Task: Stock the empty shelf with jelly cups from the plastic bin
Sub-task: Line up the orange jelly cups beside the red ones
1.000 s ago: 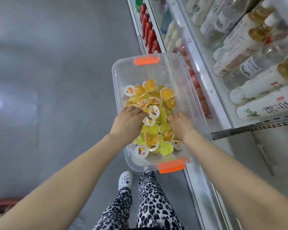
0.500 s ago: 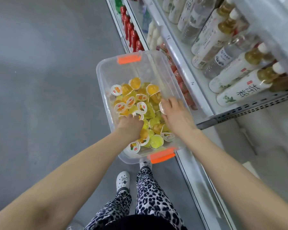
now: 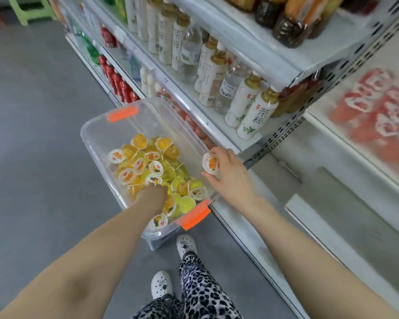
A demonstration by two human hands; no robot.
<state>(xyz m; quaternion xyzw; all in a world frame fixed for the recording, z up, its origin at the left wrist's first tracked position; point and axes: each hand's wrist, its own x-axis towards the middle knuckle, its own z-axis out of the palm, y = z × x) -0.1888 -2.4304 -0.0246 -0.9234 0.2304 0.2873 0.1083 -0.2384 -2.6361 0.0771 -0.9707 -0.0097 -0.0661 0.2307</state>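
A clear plastic bin [image 3: 95, 143] with orange latches stands on the floor against the shelving, holding several yellow and orange jelly cups [image 3: 148, 162]. My left hand [image 3: 152, 196] is dug into the pile near the bin's front; its fingers are buried among the cups, so any hold is hidden. My right hand [image 3: 230, 178] pinches one jelly cup [image 3: 210, 163] with a white fruit-print lid, lifted over the bin's right rim. A bare pale shelf [image 3: 346, 194] lies to the right, below the stocked one.
Tea and water bottles [image 3: 251, 107] fill the shelf above the bin, with red bottles [image 3: 118, 81] lower down. Blurred red packs [image 3: 378, 116] sit on the right-hand shelf. My feet in white clogs [image 3: 186, 246] stand on grey floor beside the bin. A green stool [image 3: 32, 10] is far back.
My right hand has risen out of the pile toward the right rim with a jelly cup in it. The view has swung up and right. My left hand stays in the cups.
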